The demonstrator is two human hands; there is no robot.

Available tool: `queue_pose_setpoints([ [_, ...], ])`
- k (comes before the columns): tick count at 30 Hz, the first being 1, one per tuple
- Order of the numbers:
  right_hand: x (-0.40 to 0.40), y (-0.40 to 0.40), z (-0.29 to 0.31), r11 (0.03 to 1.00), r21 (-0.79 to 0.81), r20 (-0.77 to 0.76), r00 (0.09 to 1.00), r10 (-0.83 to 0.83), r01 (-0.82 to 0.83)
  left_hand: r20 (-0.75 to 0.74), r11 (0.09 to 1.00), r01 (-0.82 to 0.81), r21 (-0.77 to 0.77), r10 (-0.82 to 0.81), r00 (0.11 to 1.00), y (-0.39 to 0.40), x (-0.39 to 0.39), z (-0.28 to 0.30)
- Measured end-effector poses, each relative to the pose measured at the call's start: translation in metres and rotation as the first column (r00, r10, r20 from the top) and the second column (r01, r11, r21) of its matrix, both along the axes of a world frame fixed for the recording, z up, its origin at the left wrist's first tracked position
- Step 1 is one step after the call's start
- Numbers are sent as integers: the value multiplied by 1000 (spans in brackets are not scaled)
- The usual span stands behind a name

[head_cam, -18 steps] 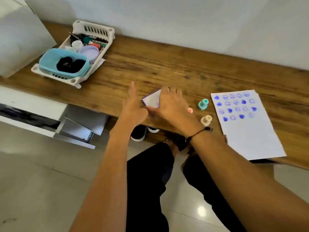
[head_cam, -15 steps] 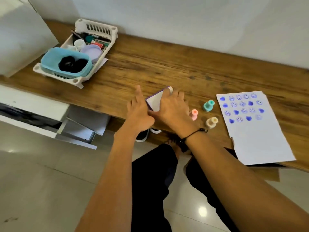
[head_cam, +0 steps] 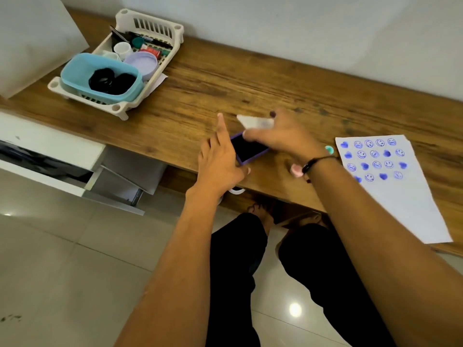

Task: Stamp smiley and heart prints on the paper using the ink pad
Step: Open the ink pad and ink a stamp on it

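A: Far left on the brown wooden worktop (head_cam: pixel 205 88), a white slatted plastic basket (head_cam: pixel 160 28) holds a light-blue tub (head_cam: pixel 80 71).

B: And centre?

A: The left hand (head_cam: pixel 220 161), fingers (head_cam: pixel 221 128) straight, steadies the purple-rimmed ink pad with its dark face (head_cam: pixel 249 149). The right hand (head_cam: pixel 285 136) grips the pad's white lid (head_cam: pixel 254 122), lifted just above it.

B: Right?

A: White paper (head_cam: pixel 400 204) carries blue smileys and hearts. No writing is readable.
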State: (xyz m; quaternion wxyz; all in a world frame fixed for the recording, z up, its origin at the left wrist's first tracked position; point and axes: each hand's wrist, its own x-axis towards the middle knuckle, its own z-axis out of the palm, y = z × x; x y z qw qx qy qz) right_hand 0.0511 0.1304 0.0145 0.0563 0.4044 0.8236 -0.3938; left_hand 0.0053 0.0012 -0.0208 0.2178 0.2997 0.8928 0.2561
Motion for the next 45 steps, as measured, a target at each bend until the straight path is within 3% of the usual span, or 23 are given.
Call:
queue_pose_setpoints([
  [2, 0, 26, 13, 958, -273, -51, 993, -105, 88, -8, 999, 35, -8, -35, 999, 2, 1, 1],
  [4, 0, 55, 22, 886, -453, -7, 993, -117, 101, -28, 997, 65, -35, -66, 997, 7, 2, 2],
  [8, -1, 91, 21, 866, -488, 80, 993, -81, 110, -86, 994, 82, -74, -88, 992, 18, 3, 4],
  [15, -8, 99, 12, 953, -232, 30, 981, -192, 194, -119, 995, 70, -74, -78, 990, 25, 1, 1],
  [18, 3, 88, 17, 987, 158, 37, 999, -32, 26, -111, 997, 55, -50, -60, 992, 25, 0, 3],
  [21, 22, 64, 29, 872, 465, 107, 988, 116, -152, -135, 999, 43, -15, -45, 990, 26, 4, 6],
  [25, 55, 24, 27, 719, 542, 311, 899, 308, -434, -103, 988, -54, 146, 69, 992, 27, 7, 14],
  [27, 64, 8, 15, 701, 515, 352, 867, 351, -493, 84, 940, -203, 274, 187, 979, 28, 7, 18],
  [29, 64, 3, 5, 750, 475, 312, 885, 346, -461, 364, 861, -381, 337, 254, 896, 28, 9, 22],
  [32, 59, 14, 5, 923, 342, 29, 983, 179, -178, 640, 813, -512, 278, 240, 730, 25, 10, 26],
  [34, 55, 15, 13, 998, 56, -190, 982, 23, -13, 781, 805, -535, 256, 154, 606, 23, 11, 29],
  [37, 51, 7, 16, 989, -142, -296, 951, -89, 48, 849, 792, -552, 261, 84, 521, 22, 10, 32],
  [42, 44, -2, 9, 968, -231, -349, 920, -176, 97, 867, 777, -580, 244, 93, 490, 19, 9, 34],
  [45, 39, -7, 7, 971, -225, -374, 912, -167, 85, 904, 717, -656, 235, 87, 418, 18, 8, 37],
])
